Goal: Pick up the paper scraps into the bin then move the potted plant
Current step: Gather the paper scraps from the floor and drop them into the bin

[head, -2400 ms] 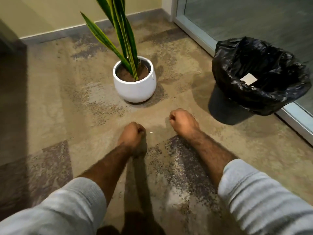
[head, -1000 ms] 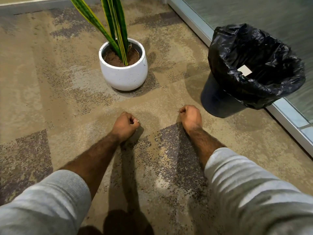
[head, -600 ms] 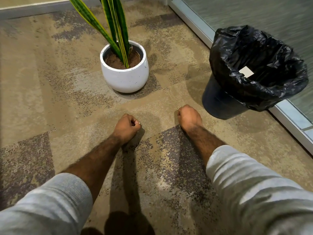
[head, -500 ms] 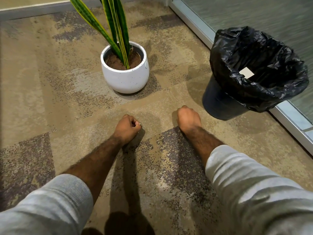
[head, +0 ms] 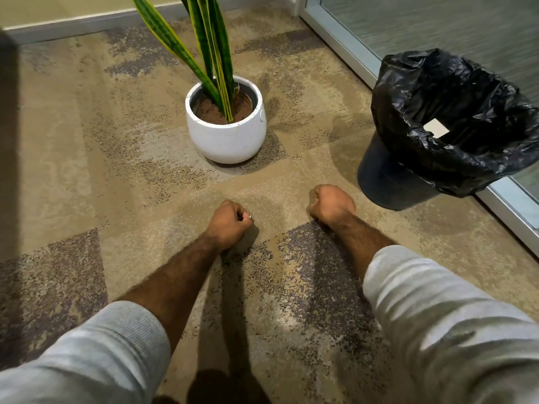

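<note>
- Straight ahead of both fists, on the mottled tan and grey carpet (head: 122,170), stands the round white speckled ceramic pot with its tall green, yellow-edged sword-leaf plant (head: 227,128), upright, well apart from either hand.
- My left hand (head: 229,224) is curled into a fist with something small and pale at the knuckles; whether that is a paper scrap or a ring, I cannot tell.
- My right hand (head: 332,205) is likewise closed tight, and I cannot tell if it holds anything.
- Off to the right sits the dark round bin lined with a crinkled black plastic bag (head: 455,123), a white paper scrap (head: 436,127) already inside it.
- I see no loose scraps left on the carpet, so I judge the plant comes next.
- By my reckoning the pot lies forward and slightly left of centre; the left hand is a little nearer, and the leaves rise near-vertical, so both hands should close on the pot's sides.
</note>
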The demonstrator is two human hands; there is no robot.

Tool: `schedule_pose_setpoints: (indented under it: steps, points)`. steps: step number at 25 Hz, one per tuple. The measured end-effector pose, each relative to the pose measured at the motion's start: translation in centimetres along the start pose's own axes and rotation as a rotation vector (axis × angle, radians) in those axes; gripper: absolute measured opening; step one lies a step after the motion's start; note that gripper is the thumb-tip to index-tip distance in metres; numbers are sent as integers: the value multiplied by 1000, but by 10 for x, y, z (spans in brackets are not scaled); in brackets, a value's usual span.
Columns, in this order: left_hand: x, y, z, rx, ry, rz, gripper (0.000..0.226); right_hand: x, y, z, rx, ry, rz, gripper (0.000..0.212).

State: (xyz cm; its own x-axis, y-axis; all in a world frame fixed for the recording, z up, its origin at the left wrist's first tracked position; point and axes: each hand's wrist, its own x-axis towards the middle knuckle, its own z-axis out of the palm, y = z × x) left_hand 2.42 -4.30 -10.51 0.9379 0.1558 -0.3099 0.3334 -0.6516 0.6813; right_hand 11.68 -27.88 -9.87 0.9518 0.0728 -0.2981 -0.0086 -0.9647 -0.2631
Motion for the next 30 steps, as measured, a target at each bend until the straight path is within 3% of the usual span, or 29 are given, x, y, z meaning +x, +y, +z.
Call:
schedule_pose_setpoints:
  steps: [4,8,13,18,24,30]
  points:
    - [0,11,-5,-51,-95,-67,18,-23,-4,4,184,-48,19,15]
    - [2,47,-20,-122,-105,-40,14,-38,-22,-26,232,101,-71,13]
    - [10,155,-35,-46,-62,255,10,-60,-32,-106,297,277,-157,15]
    - [19,270,-61,-69,16,536,13,-74,-22,-216,392,618,-98,10]
    - [23,385,-52,66,29,665,19,-65,56,-339,54,537,-34,4]
    - [29,409,-12,263,24,629,26,-35,109,-324,109,555,80,12]
